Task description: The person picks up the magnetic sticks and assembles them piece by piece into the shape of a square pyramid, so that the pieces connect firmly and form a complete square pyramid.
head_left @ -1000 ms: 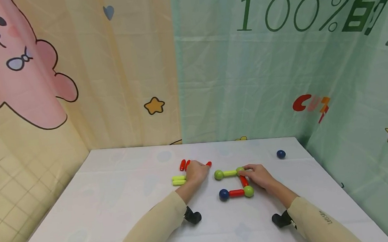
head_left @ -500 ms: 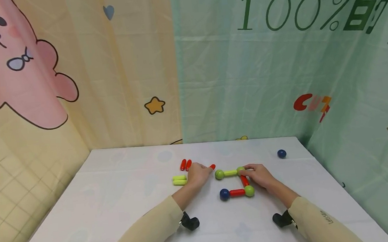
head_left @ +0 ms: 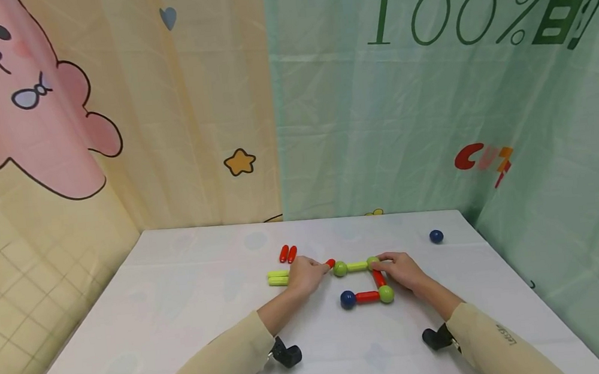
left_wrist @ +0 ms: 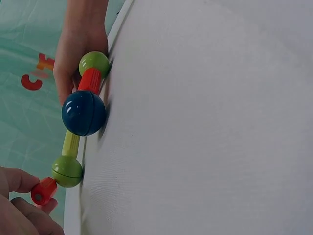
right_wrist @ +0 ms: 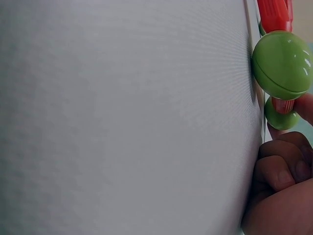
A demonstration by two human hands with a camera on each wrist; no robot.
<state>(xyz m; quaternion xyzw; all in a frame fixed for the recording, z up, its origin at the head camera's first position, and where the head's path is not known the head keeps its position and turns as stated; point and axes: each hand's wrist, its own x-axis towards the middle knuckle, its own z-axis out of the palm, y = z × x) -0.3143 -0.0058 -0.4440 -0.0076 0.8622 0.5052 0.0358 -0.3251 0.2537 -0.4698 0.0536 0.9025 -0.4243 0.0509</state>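
A red rod [left_wrist: 44,191] is pinched between thumb and finger of my left hand [head_left: 305,275]. Its far end meets the left green ball [head_left: 340,268] in the left wrist view. From that ball a yellow-green rod [head_left: 358,266] runs to a second green ball [head_left: 373,261], which my right hand [head_left: 402,270] grips by finger and thumb. A red rod [head_left: 379,278] leads from there toward me to a third green ball [right_wrist: 282,63]. Another red rod [head_left: 367,296] joins it to a dark blue ball [head_left: 347,300]. The pieces lie on the table as a three-sided shape.
Two loose red rods [head_left: 288,254] lie behind my left hand, and yellow-green rods [head_left: 278,278] lie left of it. A lone dark blue ball [head_left: 436,236] rests at the back right of the white table [head_left: 204,268]. Printed curtains [head_left: 357,115] hang behind.
My left hand has brought the red rod toward me and slightly right, up to the left green ball. The right hand keeps its grip on the back corner ball.
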